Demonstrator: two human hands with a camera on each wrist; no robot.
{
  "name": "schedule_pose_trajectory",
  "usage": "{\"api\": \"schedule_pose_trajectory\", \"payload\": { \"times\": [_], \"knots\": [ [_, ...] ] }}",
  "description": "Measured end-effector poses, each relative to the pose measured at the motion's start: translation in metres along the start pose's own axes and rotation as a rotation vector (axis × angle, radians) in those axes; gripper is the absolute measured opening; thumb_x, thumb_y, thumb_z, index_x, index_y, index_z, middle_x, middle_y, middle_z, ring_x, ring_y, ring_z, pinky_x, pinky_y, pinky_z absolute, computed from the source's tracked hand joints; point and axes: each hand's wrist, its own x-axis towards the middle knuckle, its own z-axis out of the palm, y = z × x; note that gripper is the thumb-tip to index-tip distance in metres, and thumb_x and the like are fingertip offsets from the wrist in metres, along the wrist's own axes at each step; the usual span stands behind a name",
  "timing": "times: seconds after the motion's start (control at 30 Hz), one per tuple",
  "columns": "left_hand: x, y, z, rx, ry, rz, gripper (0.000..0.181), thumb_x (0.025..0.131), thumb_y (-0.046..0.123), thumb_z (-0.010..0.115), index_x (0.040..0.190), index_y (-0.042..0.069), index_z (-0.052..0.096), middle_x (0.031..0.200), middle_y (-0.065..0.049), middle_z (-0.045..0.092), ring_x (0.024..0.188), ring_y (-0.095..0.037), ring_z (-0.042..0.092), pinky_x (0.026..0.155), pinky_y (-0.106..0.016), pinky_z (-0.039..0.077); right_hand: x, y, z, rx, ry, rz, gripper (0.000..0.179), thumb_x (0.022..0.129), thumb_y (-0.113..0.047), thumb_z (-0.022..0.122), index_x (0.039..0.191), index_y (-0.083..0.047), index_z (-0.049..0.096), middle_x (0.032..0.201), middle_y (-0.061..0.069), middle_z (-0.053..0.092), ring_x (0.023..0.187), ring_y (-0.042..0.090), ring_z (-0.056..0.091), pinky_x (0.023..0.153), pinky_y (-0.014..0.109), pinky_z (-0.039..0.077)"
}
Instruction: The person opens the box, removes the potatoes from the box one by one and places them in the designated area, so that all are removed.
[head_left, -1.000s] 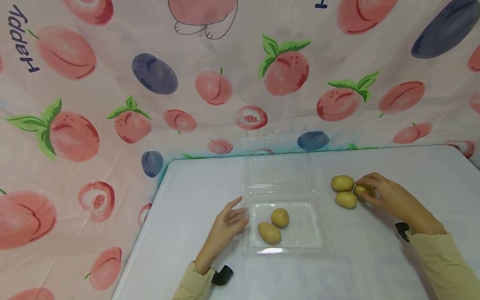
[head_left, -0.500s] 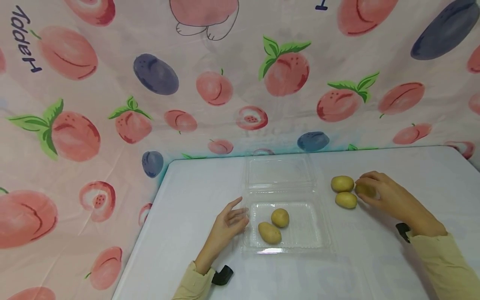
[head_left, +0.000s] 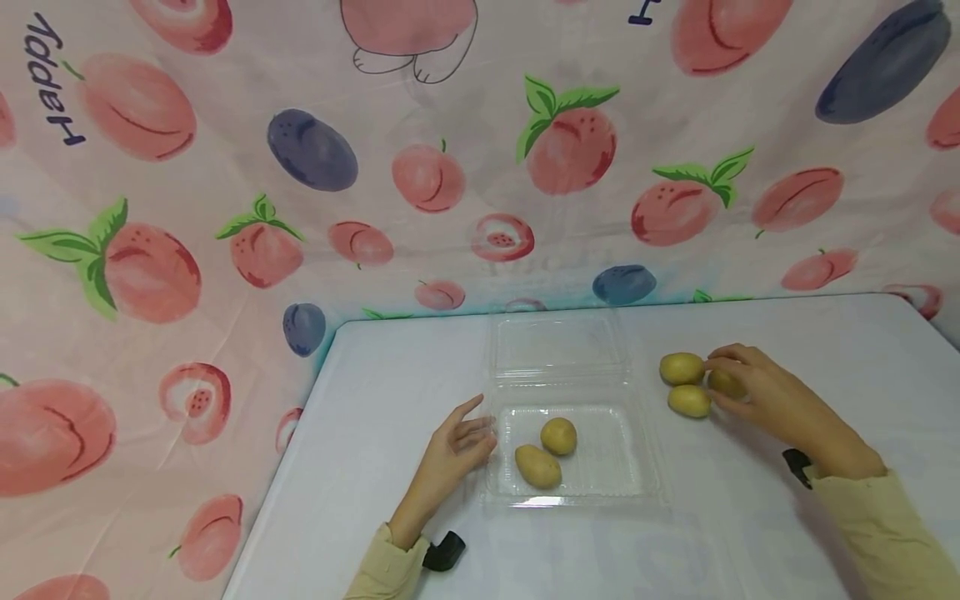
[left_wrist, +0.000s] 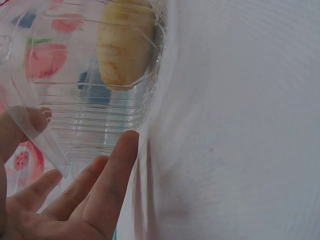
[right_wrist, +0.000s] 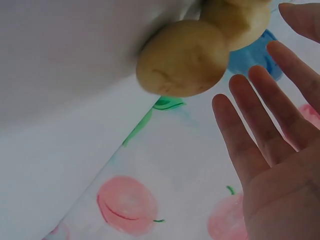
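Note:
In the head view my right hand point(head_left: 776, 408) is beside a potato point(head_left: 726, 383), thumb and fingers spread on either side of it. The right wrist view shows those fingers straight and apart from the nearest potato point(right_wrist: 182, 60). Two more potatoes, one at the back point(head_left: 682, 368) and one in front point(head_left: 688, 401), lie against it. My left hand point(head_left: 444, 458) is at the left edge of a clear plastic clamshell box point(head_left: 615, 450), fingers loosely extended by its ribbed wall and the thumb seen through its rim. Inside the box's tray lie a round potato point(head_left: 558, 437) and a longer potato point(head_left: 537, 467).
The box's lid point(head_left: 558, 342) lies folded back toward the rear of the white table point(head_left: 397, 358). A fruit-patterned cloth point(head_left: 465, 108) hangs behind and to the left. Dark wrist devices sit by the left cuff point(head_left: 386, 567) and the right cuff point(head_left: 862, 492).
The right hand's thumb and fingers sit slightly farther to the left around the potato, and the head view has shifted a little. My left hand, the box and its potatoes stay put.

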Motion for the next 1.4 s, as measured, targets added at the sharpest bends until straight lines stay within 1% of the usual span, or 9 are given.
{"api": "schedule_pose_trajectory", "payload": {
  "times": [0.17, 0.4, 0.53, 0.67, 0.73, 0.83, 1.03, 1.27, 1.4],
  "knots": [
    [0.001, 0.0, 0.0, 0.008, 0.003, 0.0, 0.066, 0.096, 0.012, 0.067, 0.153, 0.012, 0.035, 0.138, -0.025, 0.055, 0.121, -0.037, 0.06, 0.086, -0.028, 0.058, 0.002, -0.009, 0.0, 0.01, 0.007, -0.014, 0.04, 0.074, -0.007, 0.085, 0.11, 0.001, 0.069, 0.115, 0.016, 0.059, 0.104, 0.033, 0.058, 0.08, 0.054, 0.054],
    [0.002, 0.0, 0.0, 0.013, 0.007, 0.005, 0.065, 0.096, 0.012, 0.067, 0.153, 0.012, 0.036, 0.138, -0.024, 0.056, 0.12, -0.036, 0.06, 0.086, -0.028, 0.058, 0.008, -0.027, 0.001, 0.016, 0.023, -0.056, 0.035, 0.075, -0.009, 0.085, 0.107, -0.006, 0.071, 0.116, 0.01, 0.06, 0.106, 0.027, 0.059, 0.079, 0.048, 0.054],
    [0.002, 0.001, 0.0, 0.016, 0.011, 0.008, 0.065, 0.096, 0.013, 0.067, 0.153, 0.012, 0.036, 0.138, -0.024, 0.056, 0.121, -0.036, 0.06, 0.087, -0.028, 0.058, 0.013, -0.037, 0.001, 0.017, -0.002, -0.079, 0.036, 0.076, -0.011, 0.085, 0.108, -0.007, 0.071, 0.119, 0.008, 0.061, 0.109, 0.025, 0.058, 0.082, 0.045, 0.054],
    [0.002, 0.001, 0.0, 0.02, 0.013, 0.004, 0.065, 0.096, 0.013, 0.067, 0.153, 0.012, 0.036, 0.138, -0.024, 0.056, 0.121, -0.036, 0.06, 0.087, -0.028, 0.058, 0.019, -0.044, 0.002, 0.017, 0.025, -0.165, 0.037, 0.074, -0.006, 0.085, 0.108, -0.005, 0.07, 0.118, 0.009, 0.063, 0.107, 0.026, 0.06, 0.082, 0.044, 0.054],
    [0.001, 0.0, -0.001, 0.019, 0.013, 0.002, 0.066, 0.095, 0.014, 0.068, 0.153, 0.012, 0.036, 0.138, -0.024, 0.056, 0.121, -0.036, 0.06, 0.087, -0.028, 0.058, 0.021, -0.046, 0.002, 0.019, 0.047, -0.217, 0.034, 0.078, -0.007, 0.083, 0.108, -0.003, 0.07, 0.117, 0.01, 0.063, 0.103, 0.026, 0.062, 0.079, 0.044, 0.055],
    [0.001, -0.002, -0.001, 0.015, 0.013, 0.001, 0.066, 0.095, 0.015, 0.068, 0.153, 0.012, 0.036, 0.138, -0.023, 0.056, 0.121, -0.035, 0.06, 0.086, -0.028, 0.058, 0.024, -0.051, 0.002, 0.01, 0.071, -0.264, 0.034, 0.077, -0.007, 0.082, 0.109, -0.003, 0.07, 0.114, 0.01, 0.064, 0.098, 0.026, 0.064, 0.073, 0.044, 0.057],
    [0.0, -0.002, -0.001, 0.006, 0.014, 0.0, 0.066, 0.095, 0.015, 0.068, 0.153, 0.012, 0.036, 0.138, -0.024, 0.056, 0.12, -0.035, 0.061, 0.086, -0.028, 0.058, 0.029, -0.064, 0.001, -0.035, 0.068, -0.267, 0.047, 0.068, -0.008, 0.087, 0.112, -0.008, 0.07, 0.114, 0.008, 0.064, 0.101, 0.024, 0.064, 0.068, 0.042, 0.057],
    [0.0, -0.001, 0.0, 0.002, 0.015, -0.007, 0.067, 0.095, 0.015, 0.069, 0.153, 0.012, 0.036, 0.138, -0.024, 0.056, 0.12, -0.035, 0.061, 0.085, -0.027, 0.058, 0.035, -0.076, 0.002, 0.006, 0.001, -0.237, 0.042, 0.075, -0.01, 0.085, 0.114, -0.008, 0.069, 0.116, 0.008, 0.062, 0.108, 0.029, 0.06, 0.083, 0.047, 0.056],
    [0.0, 0.0, 0.001, -0.007, 0.013, -0.006, 0.066, 0.095, 0.015, 0.069, 0.153, 0.012, 0.037, 0.139, -0.024, 0.055, 0.121, -0.035, 0.06, 0.085, -0.027, 0.058, 0.038, -0.08, 0.004, -0.012, 0.005, -0.264, 0.039, 0.077, -0.013, 0.085, 0.112, -0.008, 0.069, 0.114, 0.007, 0.063, 0.104, 0.027, 0.062, 0.082, 0.044, 0.057]
  ]
}}
